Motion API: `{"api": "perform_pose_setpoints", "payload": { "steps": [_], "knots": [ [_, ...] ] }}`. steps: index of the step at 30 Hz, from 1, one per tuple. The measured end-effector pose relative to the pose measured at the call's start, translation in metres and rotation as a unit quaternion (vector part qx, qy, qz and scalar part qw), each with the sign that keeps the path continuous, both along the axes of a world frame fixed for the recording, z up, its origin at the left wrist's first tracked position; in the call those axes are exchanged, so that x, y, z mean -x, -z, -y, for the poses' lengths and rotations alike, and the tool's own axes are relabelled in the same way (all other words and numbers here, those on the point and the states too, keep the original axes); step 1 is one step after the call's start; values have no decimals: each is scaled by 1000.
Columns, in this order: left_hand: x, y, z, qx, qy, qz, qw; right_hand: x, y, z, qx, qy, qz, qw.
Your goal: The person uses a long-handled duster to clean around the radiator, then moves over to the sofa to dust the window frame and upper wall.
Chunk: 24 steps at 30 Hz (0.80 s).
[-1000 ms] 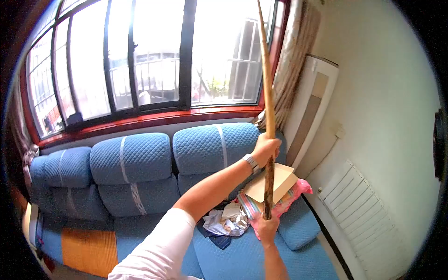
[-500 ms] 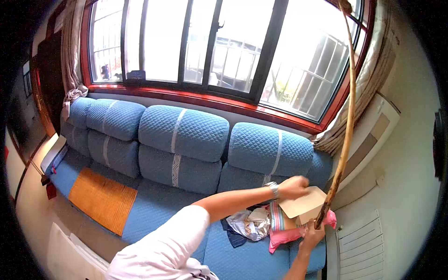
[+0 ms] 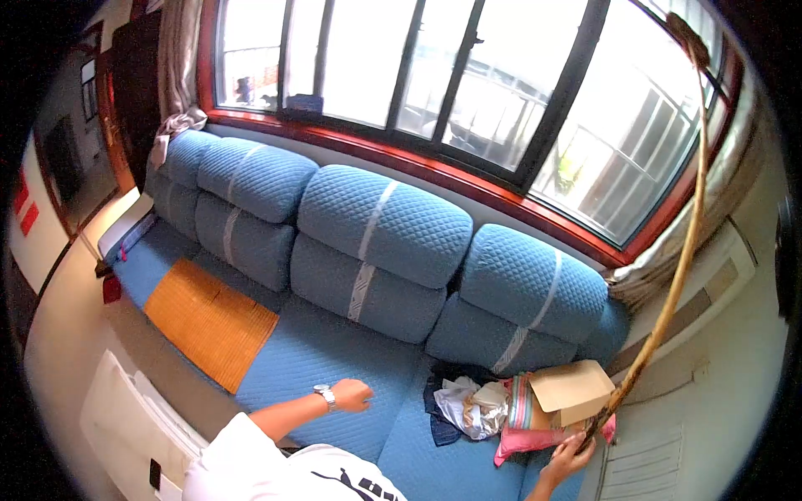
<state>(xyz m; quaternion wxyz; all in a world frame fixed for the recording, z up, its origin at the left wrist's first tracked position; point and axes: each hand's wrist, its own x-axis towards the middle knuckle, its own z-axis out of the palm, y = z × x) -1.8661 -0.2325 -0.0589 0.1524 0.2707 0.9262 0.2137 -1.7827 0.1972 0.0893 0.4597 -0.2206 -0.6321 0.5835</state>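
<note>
My left hand (image 3: pixel 352 395), with a metal-band watch on the wrist, hangs over the blue sofa seat. Its fingers are curled in, and nothing shows in them. At the lower right, my right hand (image 3: pixel 572 459) is wrapped around the lower part of a long wooden stick (image 3: pixel 675 288). The stick rises, slightly bent, in front of the window to a dark brown knobby end. Just behind that hand are an open cardboard box (image 3: pixel 571 391) and a pink and striped cushion (image 3: pixel 522 441). Beside them lies a pile of crumpled clothes (image 3: pixel 474 407).
A quilted blue sofa (image 3: pixel 380 230) runs below the wide window (image 3: pixel 359 63). An orange-brown mat (image 3: pixel 211 324) covers part of its seat. A white table-like piece (image 3: pixel 125 422) stands at the lower left. A pale wall (image 3: pixel 727 367) and curtain (image 3: pixel 746 167) border the right.
My left hand has drawn back from the cardboard box towards the left, over the seat. The right hand keeps hold of the stick. The view has shifted, so the sofa appears further right.
</note>
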Motion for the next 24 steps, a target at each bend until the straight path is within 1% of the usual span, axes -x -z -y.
{"api": "perform_pose_setpoints", "payload": {
  "steps": [1,2,4,5,6,8,9,10,12,15,17,20,22,24],
  "knots": [
    [-6,5,14,29,-27,24,999,0,-10,22,-11,24,9,1000],
    [-11,13,24,26,-36,25,999,1,-11,28,-14,15,10,1000],
    [-17,25,41,18,-45,47,998,-1,-8,38,-31,3,55,998],
    [-20,18,44,14,-45,51,998,2,-41,76,-44,-14,-8,999],
    [-21,16,45,13,-52,53,997,2,-46,86,-64,-25,-7,998],
    [-20,16,43,-15,-28,33,999,9,-47,98,-70,-26,-13,997],
    [-19,15,42,-63,-12,5,998,12,-45,103,-66,-17,-19,997],
    [-16,13,39,-63,-15,5,998,15,-42,105,-66,-20,-18,997],
    [-10,5,30,-107,-3,4,994,19,-36,107,-60,-18,-9,998],
    [0,-21,27,-104,9,7,995,23,-43,118,-62,-22,-13,998],
    [5,-27,27,-103,17,11,994,23,-52,125,-59,-17,-5,998],
    [8,-19,28,-103,18,16,994,23,-51,123,-56,6,-13,998],
    [6,-12,31,-103,17,19,994,19,-47,117,-54,17,3,998],
    [5,-10,32,-94,-10,52,994,17,-43,108,-71,22,2,997]
  ]
}}
